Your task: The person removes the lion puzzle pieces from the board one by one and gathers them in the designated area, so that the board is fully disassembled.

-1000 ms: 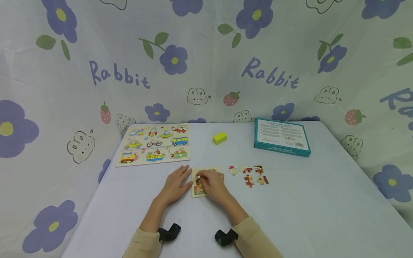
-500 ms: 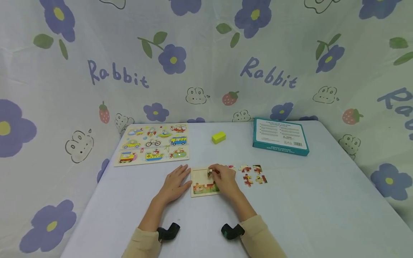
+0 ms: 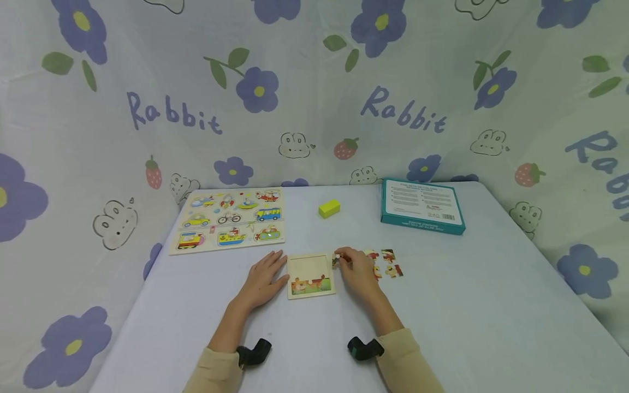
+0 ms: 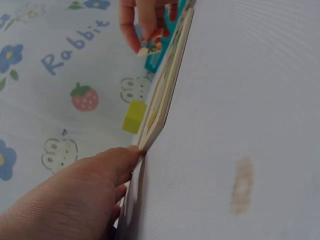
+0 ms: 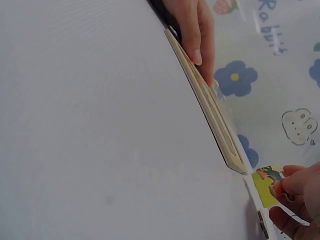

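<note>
My left hand (image 3: 262,281) lies flat on the table with its fingers spread, thumb and fingertips at the left edge of a square wooden puzzle tray (image 3: 308,264). Along the tray's lower side sits a row of joined picture pieces (image 3: 310,285); above them its pale base is bare. Just off the tray's right edge, my right hand (image 3: 360,273) pinches a small jigsaw piece (image 5: 270,173) between thumb and fingers. In the left wrist view, that piece (image 4: 151,45) hangs from the fingertips, raised. Several loose jigsaw pieces (image 3: 388,255) lie right of this hand, partly hidden by it.
Behind the left hand lies a vehicle picture board (image 3: 230,219). A yellow block (image 3: 329,209) stands behind the tray, and a teal box (image 3: 421,206) is at the back right. A printed curtain (image 3: 295,82) hangs along the table's far edge.
From over the tray, my right hand has moved right with the pinched jigsaw piece, past the tray's right edge, uncovering the tray's base and lower row. My left hand has stayed in place.
</note>
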Available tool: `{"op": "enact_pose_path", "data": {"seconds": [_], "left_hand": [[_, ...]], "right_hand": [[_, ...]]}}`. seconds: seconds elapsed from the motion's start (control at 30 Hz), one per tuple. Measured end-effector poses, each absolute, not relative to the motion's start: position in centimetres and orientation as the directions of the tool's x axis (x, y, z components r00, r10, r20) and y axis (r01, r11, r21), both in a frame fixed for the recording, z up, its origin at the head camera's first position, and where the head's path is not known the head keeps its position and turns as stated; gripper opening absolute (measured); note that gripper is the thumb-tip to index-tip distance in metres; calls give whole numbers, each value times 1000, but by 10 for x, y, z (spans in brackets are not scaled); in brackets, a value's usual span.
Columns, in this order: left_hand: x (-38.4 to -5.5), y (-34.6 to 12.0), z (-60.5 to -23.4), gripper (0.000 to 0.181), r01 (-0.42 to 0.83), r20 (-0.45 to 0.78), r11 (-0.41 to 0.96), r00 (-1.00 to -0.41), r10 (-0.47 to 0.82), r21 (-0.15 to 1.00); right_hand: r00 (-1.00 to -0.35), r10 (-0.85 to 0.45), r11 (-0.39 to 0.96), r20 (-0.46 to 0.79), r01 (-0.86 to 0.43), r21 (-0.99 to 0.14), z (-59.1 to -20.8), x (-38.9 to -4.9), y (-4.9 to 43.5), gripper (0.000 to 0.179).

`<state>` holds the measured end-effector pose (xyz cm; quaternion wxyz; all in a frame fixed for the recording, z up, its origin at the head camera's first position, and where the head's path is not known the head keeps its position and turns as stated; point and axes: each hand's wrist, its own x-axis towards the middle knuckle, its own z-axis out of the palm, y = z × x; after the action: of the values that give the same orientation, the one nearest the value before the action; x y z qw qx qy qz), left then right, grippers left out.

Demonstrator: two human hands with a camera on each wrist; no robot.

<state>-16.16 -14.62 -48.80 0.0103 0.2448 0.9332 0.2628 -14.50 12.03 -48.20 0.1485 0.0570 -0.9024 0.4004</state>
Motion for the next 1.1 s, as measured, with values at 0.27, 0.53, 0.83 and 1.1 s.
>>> {"op": "enact_pose_path", "data": {"seconds": [0.27,0.53,0.83,1.1], "left_hand": [[-162,-147,-489,55,451,107,745,-880,463,491],[-163,-148,-490,55,453,111,742,-879,463,495],[-163,-147,-489,55,457,114,733,-876,468,504],[-161,-146,-486,54,454,121,726,-878,464,516]], "right_hand": [[-946,38,696,322,-206,-688,-485,-137,139,19],[-940,48,704,339,-209,-679,-487,-129,152,15],[-942,24,750,336,-205,-628,-490,-128,153,13],[-949,29,784,314,-173,-596,-491,-127,152,11]]}}
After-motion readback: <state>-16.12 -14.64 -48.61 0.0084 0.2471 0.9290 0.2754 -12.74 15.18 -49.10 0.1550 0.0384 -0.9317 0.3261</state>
